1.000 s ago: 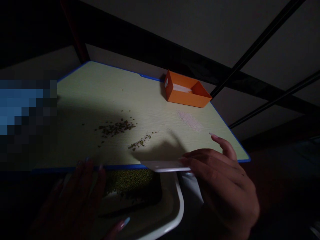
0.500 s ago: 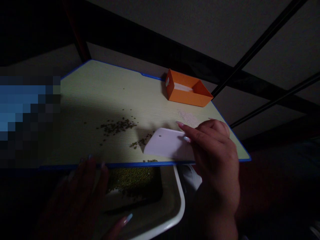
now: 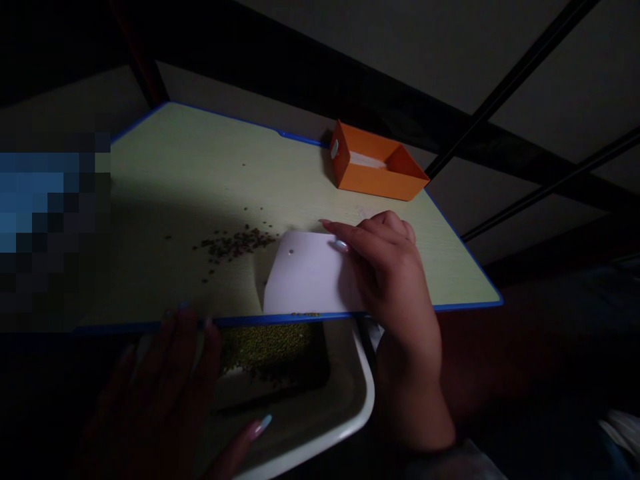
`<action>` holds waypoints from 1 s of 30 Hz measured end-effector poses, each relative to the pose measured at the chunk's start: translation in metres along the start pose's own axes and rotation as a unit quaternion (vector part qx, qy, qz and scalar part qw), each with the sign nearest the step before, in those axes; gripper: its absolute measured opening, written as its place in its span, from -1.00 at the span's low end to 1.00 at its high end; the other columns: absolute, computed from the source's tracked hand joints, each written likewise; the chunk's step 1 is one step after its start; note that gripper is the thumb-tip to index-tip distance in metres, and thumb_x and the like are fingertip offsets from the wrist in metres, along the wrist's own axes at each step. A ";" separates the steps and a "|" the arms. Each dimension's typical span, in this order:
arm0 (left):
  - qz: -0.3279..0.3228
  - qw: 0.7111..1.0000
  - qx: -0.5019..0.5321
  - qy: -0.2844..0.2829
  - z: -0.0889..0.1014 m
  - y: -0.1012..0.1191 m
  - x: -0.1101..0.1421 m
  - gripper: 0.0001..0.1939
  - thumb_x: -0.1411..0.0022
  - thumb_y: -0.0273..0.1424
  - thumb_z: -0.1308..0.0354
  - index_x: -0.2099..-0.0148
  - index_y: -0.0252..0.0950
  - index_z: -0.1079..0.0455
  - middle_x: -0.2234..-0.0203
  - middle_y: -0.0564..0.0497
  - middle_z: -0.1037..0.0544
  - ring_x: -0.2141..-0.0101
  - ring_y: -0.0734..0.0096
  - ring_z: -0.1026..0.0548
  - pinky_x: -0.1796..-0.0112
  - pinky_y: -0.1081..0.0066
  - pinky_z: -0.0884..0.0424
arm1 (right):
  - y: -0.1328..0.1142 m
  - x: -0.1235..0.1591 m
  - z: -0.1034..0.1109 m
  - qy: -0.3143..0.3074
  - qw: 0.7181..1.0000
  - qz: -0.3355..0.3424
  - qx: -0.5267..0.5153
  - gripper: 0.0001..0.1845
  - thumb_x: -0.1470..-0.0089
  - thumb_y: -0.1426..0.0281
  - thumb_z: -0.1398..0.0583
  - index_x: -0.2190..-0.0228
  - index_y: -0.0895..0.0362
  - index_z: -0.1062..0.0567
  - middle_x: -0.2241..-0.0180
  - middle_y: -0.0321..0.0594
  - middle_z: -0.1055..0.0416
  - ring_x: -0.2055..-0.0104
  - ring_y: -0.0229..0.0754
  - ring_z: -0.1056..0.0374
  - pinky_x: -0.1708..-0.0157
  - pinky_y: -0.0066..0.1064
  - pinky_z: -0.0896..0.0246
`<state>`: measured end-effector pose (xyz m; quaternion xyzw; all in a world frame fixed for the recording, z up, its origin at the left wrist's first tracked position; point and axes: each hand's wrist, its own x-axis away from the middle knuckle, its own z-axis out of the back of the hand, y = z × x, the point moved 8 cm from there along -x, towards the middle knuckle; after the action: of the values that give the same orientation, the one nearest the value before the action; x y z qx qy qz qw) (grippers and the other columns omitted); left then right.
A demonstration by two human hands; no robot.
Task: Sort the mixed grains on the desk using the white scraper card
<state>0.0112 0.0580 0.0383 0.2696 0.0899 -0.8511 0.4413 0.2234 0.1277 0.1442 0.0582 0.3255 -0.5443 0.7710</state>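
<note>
My right hand pinches a flat white scraper with a small hole or spot near one corner. The scraper leans on the pale tabletop, its lower edge at the blue front rim. To its left lies a loose scatter of dark beans, and a few green beans sit on the rim. My left hand, in deep shadow, has its fingers spread over the left part of a white basin. Green beans fill the basin's far part, under the table edge.
An orange open box with something white inside stands at the table's back right. A blue-edged table slopes across the view, with a panelled wall behind it. A faint white patch on the table is mostly hidden behind my right hand.
My right hand has moved the scraper left and toward the front rim, covering the smaller group of beans. My left hand stays nearly still.
</note>
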 end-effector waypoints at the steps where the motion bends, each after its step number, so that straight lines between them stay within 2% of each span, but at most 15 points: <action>1: 0.000 1.000 0.004 0.003 0.001 0.001 0.000 -0.12 -0.19 -0.07 -0.03 -0.40 -0.47 0.06 -0.47 -0.21 0.12 -0.44 0.05 0.09 -0.41 0.08 0.16 | -0.001 -0.001 -0.002 -0.006 1.000 0.000 0.000 -0.57 -0.29 0.58 -0.06 -0.04 0.10 -0.58 0.39 -0.20 -0.47 0.21 -0.09 -0.20 0.13 -0.21 -0.03; 4: -0.002 1.000 0.003 -0.003 0.002 0.003 -0.003 -0.12 -0.21 -0.05 -0.02 -0.41 -0.47 0.09 -0.48 -0.18 0.16 -0.45 0.10 0.13 -0.41 0.13 0.21 | -0.003 -0.003 -0.007 -0.021 1.000 -0.001 -0.006 -0.57 -0.31 0.56 -0.03 -0.07 0.14 -0.56 0.35 -0.16 -0.48 0.19 -0.08 -0.21 0.13 -0.22 -0.06; 7: 0.001 1.000 0.000 -0.007 0.002 0.004 -0.005 -0.13 -0.22 -0.09 -0.03 -0.41 -0.49 0.10 -0.48 -0.20 0.17 -0.45 0.10 0.14 -0.41 0.13 0.21 | -0.003 -0.003 -0.005 -0.007 1.000 0.003 -0.010 -0.58 -0.31 0.56 -0.03 -0.06 0.14 -0.56 0.36 -0.18 -0.47 0.20 -0.08 -0.21 0.14 -0.22 -0.07; 10: 0.013 1.000 0.007 -0.005 0.002 0.004 -0.004 -0.12 -0.21 -0.08 -0.04 -0.42 -0.43 0.11 -0.48 -0.17 0.17 -0.45 0.07 0.13 -0.41 0.09 0.18 | -0.001 0.002 0.006 0.033 0.999 0.007 -0.009 -0.58 -0.30 0.56 -0.03 -0.03 0.15 -0.57 0.39 -0.19 -0.44 0.21 -0.08 -0.22 0.15 -0.21 -0.07; 13: 0.034 0.999 0.026 0.000 0.002 0.000 -0.002 -0.09 -0.21 0.01 0.00 -0.43 -0.35 0.15 -0.49 -0.07 0.18 -0.45 0.12 0.13 -0.41 0.13 0.19 | 0.008 0.009 0.019 0.071 0.997 -0.011 -0.002 -0.59 -0.27 0.57 -0.03 -0.01 0.16 -0.57 0.39 -0.19 -0.43 0.21 -0.08 -0.23 0.17 -0.22 -0.08; 16: 0.012 1.000 0.016 0.003 0.000 0.001 -0.001 -0.09 -0.19 -0.01 -0.01 -0.42 -0.39 0.13 -0.49 -0.10 0.19 -0.45 0.13 0.16 -0.41 0.17 0.24 | 0.021 0.016 0.029 0.093 0.995 -0.044 0.007 -0.58 -0.24 0.58 -0.04 0.01 0.13 -0.57 0.40 -0.20 -0.42 0.23 -0.08 -0.23 0.20 -0.23 -0.09; 18: 0.015 1.000 0.017 0.006 -0.002 -0.002 0.000 -0.09 -0.18 -0.01 -0.03 -0.42 -0.38 0.11 -0.48 -0.12 0.16 -0.45 0.09 0.13 -0.41 0.11 0.20 | 0.026 0.018 0.029 0.085 0.995 -0.056 0.004 -0.60 -0.23 0.57 -0.05 0.03 0.13 -0.58 0.41 -0.21 -0.43 0.25 -0.09 -0.23 0.21 -0.23 -0.10; 21: 0.022 1.000 0.017 0.004 -0.006 -0.004 0.001 -0.06 -0.17 0.03 -0.04 -0.43 -0.35 0.12 -0.48 -0.14 0.14 -0.44 -0.01 0.08 -0.40 0.00 0.12 | 0.025 0.018 0.023 0.037 0.998 -0.045 -0.010 -0.62 -0.20 0.58 -0.06 0.08 0.16 -0.60 0.41 -0.18 -0.46 0.25 -0.07 -0.24 0.21 -0.22 -0.10; 25: 0.017 1.000 0.014 0.003 -0.006 -0.003 0.002 -0.06 -0.15 0.00 -0.06 -0.43 -0.38 0.12 -0.47 -0.16 0.13 -0.44 -0.03 0.08 -0.40 -0.02 0.11 | 0.015 0.019 0.019 0.003 1.000 -0.017 -0.021 -0.60 -0.18 0.60 -0.05 0.11 0.13 -0.60 0.37 -0.18 -0.50 0.23 -0.07 -0.26 0.20 -0.20 -0.10; 28: 0.021 0.999 0.025 0.009 -0.005 -0.003 0.002 -0.06 -0.15 -0.01 -0.08 -0.43 -0.34 0.13 -0.48 -0.13 0.13 -0.44 -0.01 0.07 -0.40 -0.01 0.10 | 0.020 0.021 0.027 0.031 0.999 -0.023 -0.010 -0.62 -0.19 0.59 -0.04 0.11 0.13 -0.58 0.40 -0.20 -0.48 0.24 -0.08 -0.27 0.21 -0.22 -0.12; 30: 0.032 0.999 0.030 0.013 -0.006 -0.007 0.003 -0.02 -0.11 0.07 -0.09 -0.43 -0.28 0.12 -0.47 -0.08 0.11 -0.43 -0.04 0.02 -0.40 -0.03 0.09 | 0.031 0.025 0.038 0.076 0.996 -0.045 0.015 -0.70 -0.23 0.55 -0.06 0.18 0.11 -0.57 0.41 -0.21 -0.48 0.26 -0.11 -0.29 0.24 -0.26 -0.15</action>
<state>0.0068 0.0620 0.0308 0.2961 0.0613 -0.8354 0.4590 0.2719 0.1033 0.1514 0.0958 0.3774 -0.5773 0.7177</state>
